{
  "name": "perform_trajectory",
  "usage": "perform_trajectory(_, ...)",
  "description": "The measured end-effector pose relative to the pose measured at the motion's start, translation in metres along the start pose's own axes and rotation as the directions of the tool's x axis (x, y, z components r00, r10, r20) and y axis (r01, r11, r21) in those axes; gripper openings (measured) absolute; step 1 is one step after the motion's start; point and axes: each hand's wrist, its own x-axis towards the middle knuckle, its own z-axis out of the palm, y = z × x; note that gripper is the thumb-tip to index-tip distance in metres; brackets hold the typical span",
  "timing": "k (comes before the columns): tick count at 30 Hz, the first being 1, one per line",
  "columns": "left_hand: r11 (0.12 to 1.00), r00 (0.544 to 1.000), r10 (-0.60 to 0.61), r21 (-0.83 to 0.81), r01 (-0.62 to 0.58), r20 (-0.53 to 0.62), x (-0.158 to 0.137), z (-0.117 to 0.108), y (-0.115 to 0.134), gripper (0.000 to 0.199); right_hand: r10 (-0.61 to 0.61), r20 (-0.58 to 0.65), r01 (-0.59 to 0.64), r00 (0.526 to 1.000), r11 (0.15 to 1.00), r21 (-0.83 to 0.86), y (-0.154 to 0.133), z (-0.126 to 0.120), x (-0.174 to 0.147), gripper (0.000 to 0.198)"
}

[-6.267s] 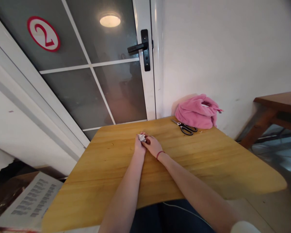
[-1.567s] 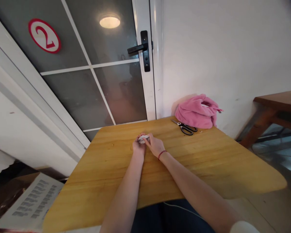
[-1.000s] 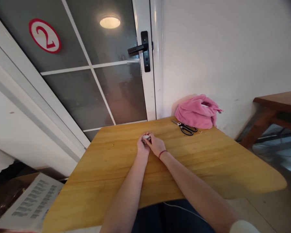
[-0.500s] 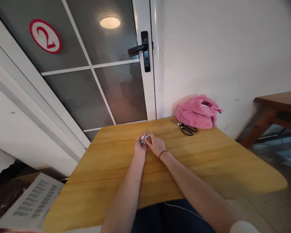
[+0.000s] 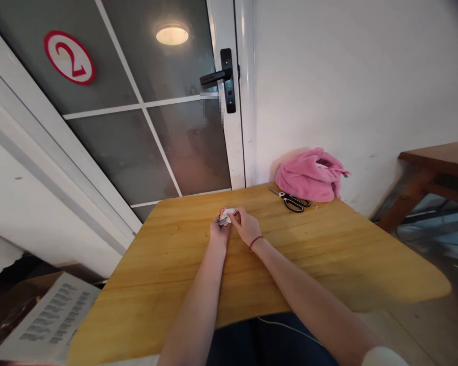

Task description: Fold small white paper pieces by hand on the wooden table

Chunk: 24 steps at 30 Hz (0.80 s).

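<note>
While both forearms reach out over the wooden table (image 5: 328, 264), the step in hand looks like fine two-handed work on a small white crumpled piece (image 5: 226, 216), paper or film, too small to tell which. It sits pinched between the two hands just above the tabletop, mid-table toward the far edge. Left hand (image 5: 218, 231): fingers curled in, gripping the piece's near-left side. Right hand (image 5: 247, 227), red band on the wrist: fingertips closed on the piece's right end, thumb side up. Neither hand is open. Judged next need: a steady pinch from one hand while the other works the piece, small finger motion only, wrists staying low. Farther back, black-handled scissors (image 5: 292, 200) lie untouched, well apart from the hands. Just beyond them, a pink fleece bundle (image 5: 309, 175) lies against the wall. A glass door (image 5: 168, 142) stands behind the table.
</note>
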Motion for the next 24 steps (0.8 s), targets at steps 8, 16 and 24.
perform_trajectory(8,0.998,0.989,-0.028,0.063,0.019,0.142,-0.007,0.004,-0.016,0.022,0.028,0.068,-0.021,0.997,0.996,-0.092,0.002,0.003,0.002,0.037)
perform_trajectory(16,0.993,0.995,0.044,0.108,-0.053,0.09,-0.008,0.005,-0.019,0.02,0.055,0.12,-0.037,0.991,0.987,-0.155,0.002,0.004,0.002,0.04)
perform_trajectory(24,0.997,0.999,0.042,0.057,-0.044,0.022,-0.001,0.002,-0.009,0.02,0.015,0.067,-0.007,0.998,0.994,-0.106,0.002,0.003,0.002,0.035)
